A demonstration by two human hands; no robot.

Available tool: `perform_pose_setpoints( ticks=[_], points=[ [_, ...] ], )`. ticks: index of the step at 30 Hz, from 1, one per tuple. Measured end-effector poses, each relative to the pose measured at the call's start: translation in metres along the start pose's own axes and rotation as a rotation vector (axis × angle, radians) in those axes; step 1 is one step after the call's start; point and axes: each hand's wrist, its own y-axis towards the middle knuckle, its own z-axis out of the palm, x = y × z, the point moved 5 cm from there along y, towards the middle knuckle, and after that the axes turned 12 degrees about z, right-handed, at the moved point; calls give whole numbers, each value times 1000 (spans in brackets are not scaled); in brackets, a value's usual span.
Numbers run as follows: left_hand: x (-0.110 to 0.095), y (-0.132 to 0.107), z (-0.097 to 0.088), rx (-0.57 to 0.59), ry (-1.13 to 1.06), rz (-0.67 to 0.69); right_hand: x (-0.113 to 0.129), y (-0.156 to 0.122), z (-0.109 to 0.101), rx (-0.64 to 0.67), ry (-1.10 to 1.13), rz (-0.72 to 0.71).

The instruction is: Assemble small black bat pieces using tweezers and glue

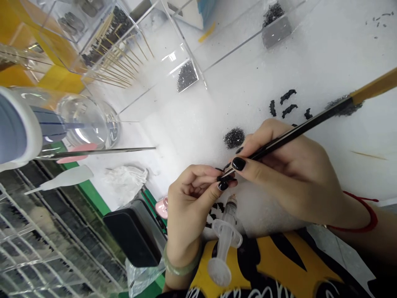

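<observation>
My right hand (294, 174) is closed round a thin brush (310, 126) with a black shaft and a yellow end, its tip pointing down to my left fingertips. My left hand (192, 198) is pinched on a tiny black piece (223, 179) right at the brush tip. A clear plastic syringe (226, 236) lies below both hands, on my lap. Several small black curved pieces (288, 108) and a dark fuzzy clump (234, 137) lie on the white work surface (248, 82) beyond my hands.
Clear acrylic bins (130, 49) at the back hold thin wooden sticks and black bits. A glass dish (89, 120), long tweezers (102, 152), a white dropper (66, 178), crumpled tissue (127, 180), a black box (136, 236) and a clear grid tray (46, 248) stand to the left.
</observation>
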Motion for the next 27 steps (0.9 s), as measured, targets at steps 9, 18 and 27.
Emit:
perform_pose_setpoints(
  ticks=[9, 18, 27],
  points=[
    [3, 0, -3, 39, 35, 15, 0, 0, -1, 3, -14, -9],
    [4, -2, -3, 23, 32, 15, -1, 0, 0, -5, -94, -68],
    [6, 7, -6, 48, 89, 75, -7, 5, 2, -30, 148, -118]
  ],
)
